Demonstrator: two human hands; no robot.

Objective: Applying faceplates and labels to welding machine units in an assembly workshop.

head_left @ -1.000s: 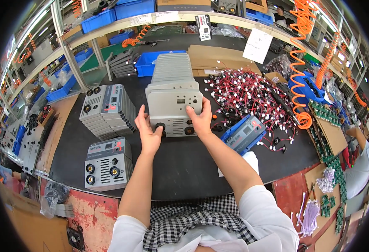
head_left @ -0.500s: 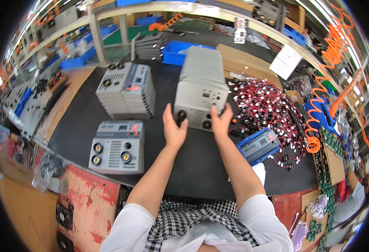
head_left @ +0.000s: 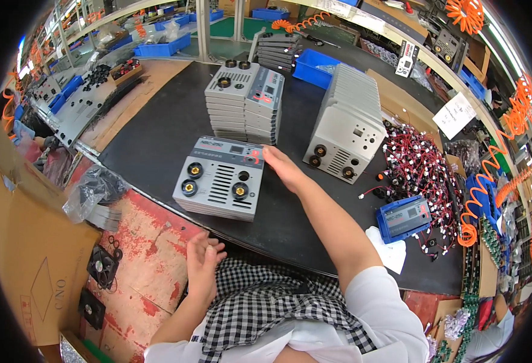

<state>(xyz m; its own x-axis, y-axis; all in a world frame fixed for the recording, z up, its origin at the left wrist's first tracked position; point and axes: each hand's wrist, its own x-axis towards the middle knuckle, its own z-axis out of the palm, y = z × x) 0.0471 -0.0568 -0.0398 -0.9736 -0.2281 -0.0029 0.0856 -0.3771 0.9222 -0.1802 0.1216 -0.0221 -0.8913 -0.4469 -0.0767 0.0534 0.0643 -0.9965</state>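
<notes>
- The right hand [head_left: 283, 169] is flat, fingers together and straight; its fingertips meet the upper right corner of the near stack [head_left: 217, 181], without closing round it. How hard they press, I cannot tell.
- The left hand [head_left: 203, 259] is off the table [head_left: 151, 133], just below the near edge, its fingers loosely curled and grasping nothing that shows.
- The near stack lies close to that edge, left of the right forearm: grey panels piled flush, the top one with a dark printed band, a row of slots, two black sockets at left and one at right.
- Behind it, apart, stands the rear stack [head_left: 242, 91], taller, of like panels with the same band.
- To the right of both, the row [head_left: 345, 136] of plain pale panels runs back in close file, its front panel facing the person, tilted.
- Beyond the row's far left end sits a blue bin [head_left: 309, 74], with dark parts [head_left: 278, 51] piled near it.
- Right of the row spreads a heap of red and black wires [head_left: 417, 163] with white connectors.
- In front of the wires, a blue tray [head_left: 393, 237] holds a banded panel [head_left: 406, 214]; white paper [head_left: 387, 253] lies just beside it.
- An orange coiled hose [head_left: 468, 233] hangs at far right.
- At lower left are a carton [head_left: 36, 260] and two black fans [head_left: 103, 266].
</notes>
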